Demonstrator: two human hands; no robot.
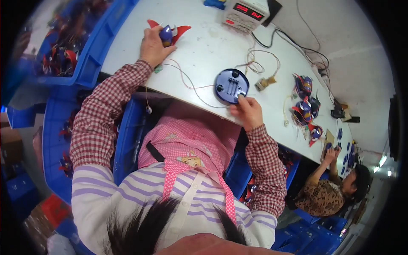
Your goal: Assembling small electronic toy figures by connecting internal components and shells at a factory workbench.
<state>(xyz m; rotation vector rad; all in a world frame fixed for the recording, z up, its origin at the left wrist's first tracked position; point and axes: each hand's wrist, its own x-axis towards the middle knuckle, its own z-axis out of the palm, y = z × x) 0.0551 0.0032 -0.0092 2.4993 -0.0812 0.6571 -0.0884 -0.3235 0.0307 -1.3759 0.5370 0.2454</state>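
Left hand (154,46) curls around a blue toy (167,37) with red wings at the frame's upper left, while the half-closed right hand (250,111) touches a round blue base (225,88) near the middle, its grip hard to tell.

Fingers of the left grip (154,47) cover part of the red-winged blue piece (167,38). The top edge cuts off a blue object (214,4) and the power supply (244,16). Pieces (59,60) in the upper-left bin (90,57) blur together. Whatever the co-worker's hands (331,155) touch, perhaps something blue, is too small to tell.
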